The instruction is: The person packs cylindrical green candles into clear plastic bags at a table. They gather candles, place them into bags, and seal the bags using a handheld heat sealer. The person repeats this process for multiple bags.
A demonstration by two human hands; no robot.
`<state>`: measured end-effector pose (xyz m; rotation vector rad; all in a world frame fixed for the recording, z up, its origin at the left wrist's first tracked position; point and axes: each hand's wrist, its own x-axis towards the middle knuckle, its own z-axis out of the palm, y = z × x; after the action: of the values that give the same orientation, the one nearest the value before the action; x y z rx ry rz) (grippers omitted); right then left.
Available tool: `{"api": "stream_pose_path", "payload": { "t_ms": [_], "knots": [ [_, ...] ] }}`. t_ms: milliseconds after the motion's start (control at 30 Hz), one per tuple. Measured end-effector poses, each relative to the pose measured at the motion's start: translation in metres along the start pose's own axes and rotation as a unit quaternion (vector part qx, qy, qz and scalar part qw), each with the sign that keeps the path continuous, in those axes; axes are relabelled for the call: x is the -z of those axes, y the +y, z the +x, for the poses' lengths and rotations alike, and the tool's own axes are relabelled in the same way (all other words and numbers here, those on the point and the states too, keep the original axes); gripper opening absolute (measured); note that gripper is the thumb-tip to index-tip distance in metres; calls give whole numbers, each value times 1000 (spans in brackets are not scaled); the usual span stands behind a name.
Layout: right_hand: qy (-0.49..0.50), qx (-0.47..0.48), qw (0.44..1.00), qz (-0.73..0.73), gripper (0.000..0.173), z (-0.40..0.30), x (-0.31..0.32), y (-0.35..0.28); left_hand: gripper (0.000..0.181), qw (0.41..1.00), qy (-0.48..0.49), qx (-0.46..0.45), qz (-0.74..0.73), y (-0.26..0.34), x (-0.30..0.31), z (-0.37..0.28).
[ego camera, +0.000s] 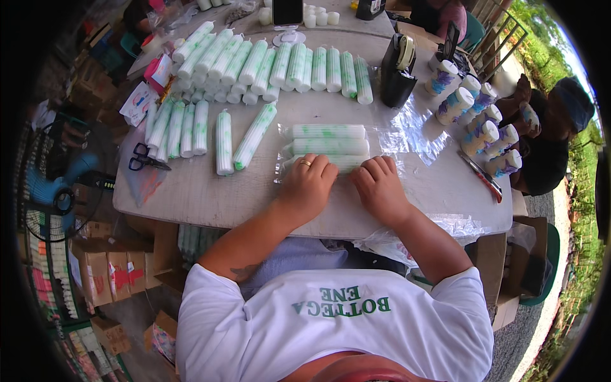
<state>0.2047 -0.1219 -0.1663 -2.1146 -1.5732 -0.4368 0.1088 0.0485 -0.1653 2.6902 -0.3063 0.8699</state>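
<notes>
Three white ribbed pillar candles with green marks, a far one (328, 131), a middle one (329, 146) and a near one (351, 161), lie side by side before me on clear plastic film (389, 138). The fingers of my left hand (309, 184) curl over the near candle, pressing at its front edge. My right hand (381, 190) has its fingers bunched at that candle's right end, on the film's near side. What the fingertips pinch is partly hidden. Farther left, an upright-lying candle (223, 143) and a tilted candle (256, 136) rest loose on the table (229, 200).
A stacked pile of similar candles (286, 67) spans the back. Scissors (143, 158) lie left; a utility knife (482, 176) lies right. A black tape dispenser (400, 71) stands near candles with purple decoration (453, 106). A co-worker (542, 143) at right holds one such candle.
</notes>
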Motion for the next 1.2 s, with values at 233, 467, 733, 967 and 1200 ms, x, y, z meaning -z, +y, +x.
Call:
{"api": "stream_pose_path", "payload": {
  "t_ms": [233,467,733,967,1200],
  "knots": [
    [12,40,998,-41,12,-5,1,-5,11,998,-19,-2,54,10,2,-8],
    [-13,43,998,-52,12,-28,16,-21,9,997,-27,7,77,38,4,-23],
    [5,37,998,-58,13,-42,17,-25,24,998,20,2,60,61,14,-22],
    [8,38,998,-50,13,-41,17,-25,40,999,20,-38,16,38,5,-30],
    [-26,15,999,-25,11,-40,24,-25,28,997,59,-43,-30,40,7,-25]
  ]
}}
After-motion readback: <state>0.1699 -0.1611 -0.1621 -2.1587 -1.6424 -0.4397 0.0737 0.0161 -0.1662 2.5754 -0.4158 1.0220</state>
